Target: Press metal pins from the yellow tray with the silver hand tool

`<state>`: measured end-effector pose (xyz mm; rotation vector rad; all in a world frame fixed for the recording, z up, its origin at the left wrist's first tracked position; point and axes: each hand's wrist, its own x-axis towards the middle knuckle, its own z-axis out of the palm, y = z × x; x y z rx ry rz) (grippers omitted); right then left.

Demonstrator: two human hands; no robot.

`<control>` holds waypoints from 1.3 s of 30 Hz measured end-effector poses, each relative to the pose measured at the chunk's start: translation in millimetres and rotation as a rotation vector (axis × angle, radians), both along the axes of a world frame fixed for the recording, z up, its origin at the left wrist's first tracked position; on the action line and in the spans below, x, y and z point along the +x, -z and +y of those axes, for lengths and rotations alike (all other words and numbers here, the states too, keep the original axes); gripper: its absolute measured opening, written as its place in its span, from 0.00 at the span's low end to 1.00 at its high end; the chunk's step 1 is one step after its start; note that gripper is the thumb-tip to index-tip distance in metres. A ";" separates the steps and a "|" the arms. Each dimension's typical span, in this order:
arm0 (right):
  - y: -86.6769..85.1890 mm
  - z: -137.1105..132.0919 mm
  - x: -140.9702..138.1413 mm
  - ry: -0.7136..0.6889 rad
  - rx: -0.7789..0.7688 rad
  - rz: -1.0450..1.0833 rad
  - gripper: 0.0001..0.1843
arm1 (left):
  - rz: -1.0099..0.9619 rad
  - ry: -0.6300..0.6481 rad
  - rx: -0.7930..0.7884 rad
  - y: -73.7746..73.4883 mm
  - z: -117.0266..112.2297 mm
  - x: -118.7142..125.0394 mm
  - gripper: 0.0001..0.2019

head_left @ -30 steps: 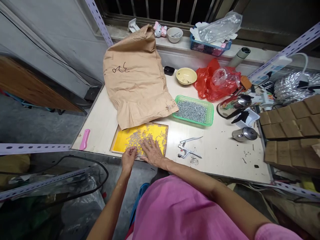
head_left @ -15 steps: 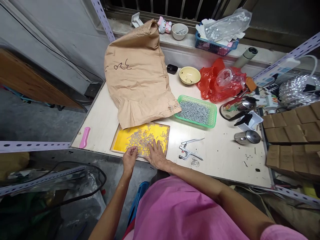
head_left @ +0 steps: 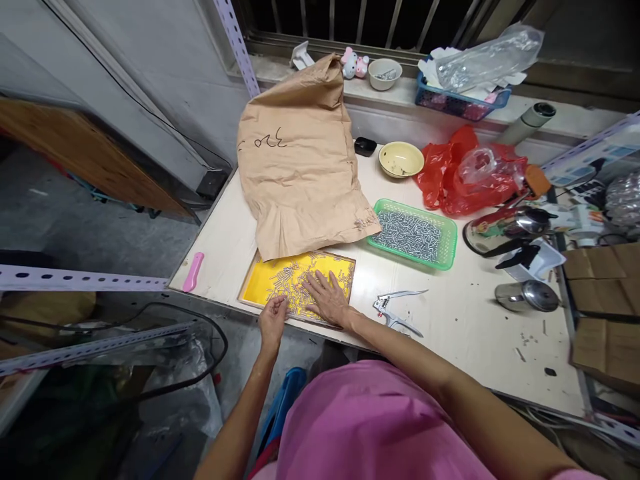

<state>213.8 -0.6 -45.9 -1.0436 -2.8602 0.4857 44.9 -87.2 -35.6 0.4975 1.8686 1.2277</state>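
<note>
A wooden-framed yellow tray [head_left: 260,285] lies at the table's near edge, strewn with several small silver metal pins [head_left: 285,280]. My right hand [head_left: 327,299] lies flat on the pins with fingers stretched out. My left hand [head_left: 273,320] is at the tray's near rim, fingers curled together in a pinch on something I cannot make out. A green plastic basket [head_left: 447,235] full of the same pins stands to the right, beyond the tray.
A big brown paper sack [head_left: 300,160] lies behind the tray. Metal pliers [head_left: 395,312] rest right of my right hand. A pink handle [head_left: 193,272] lies at the left edge. A yellow bowl [head_left: 400,159], red plastic bag [head_left: 450,170], steel cup [head_left: 527,297] and cardboard boxes [head_left: 607,300] fill the back and right.
The camera has shifted, so everything sits further right in view. My right hand has slid slightly across the pins; my left hand stays at the tray's near rim.
</note>
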 end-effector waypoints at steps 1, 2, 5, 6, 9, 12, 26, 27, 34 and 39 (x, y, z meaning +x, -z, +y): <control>1.6 -5.1 6.8 0.036 0.001 -0.010 0.37 | 0.001 -0.003 -0.002 -0.6 0.5 0.8 0.24; 2.7 -10.1 12.3 0.069 0.000 -0.020 0.37 | 0.001 -0.006 -0.006 -1.4 1.0 1.5 0.24; 3.4 -22.1 20.4 0.123 -0.006 -0.028 0.36 | -0.006 -0.022 -0.022 -4.5 2.7 1.9 0.25; 3.3 -25.0 21.0 0.128 -0.008 -0.025 0.35 | -0.008 -0.028 -0.024 -5.7 2.9 1.6 0.25; 4.2 -29.6 19.9 0.148 -0.015 -0.011 0.33 | -0.009 -0.047 -0.020 -9.6 2.9 0.6 0.24; 6.0 -26.9 14.9 0.218 -0.032 0.003 0.32 | -0.033 -0.080 -0.018 -12.7 2.2 0.5 0.25; -14.1 38.3 -39.1 0.255 -0.167 -0.030 0.11 | -0.092 -0.139 -0.009 -18.1 -4.3 11.4 0.24; -14.4 40.3 -37.9 0.266 -0.180 -0.016 0.11 | -0.090 -0.130 -0.001 -19.2 -2.6 12.5 0.25; -13.1 34.7 -17.7 0.378 -0.490 0.379 0.12 | -0.145 -0.061 0.022 -17.9 26.6 20.1 0.23; -20.2 33.0 -17.8 0.394 -0.379 0.187 0.12 | -0.143 -0.109 0.032 -16.5 38.5 23.2 0.27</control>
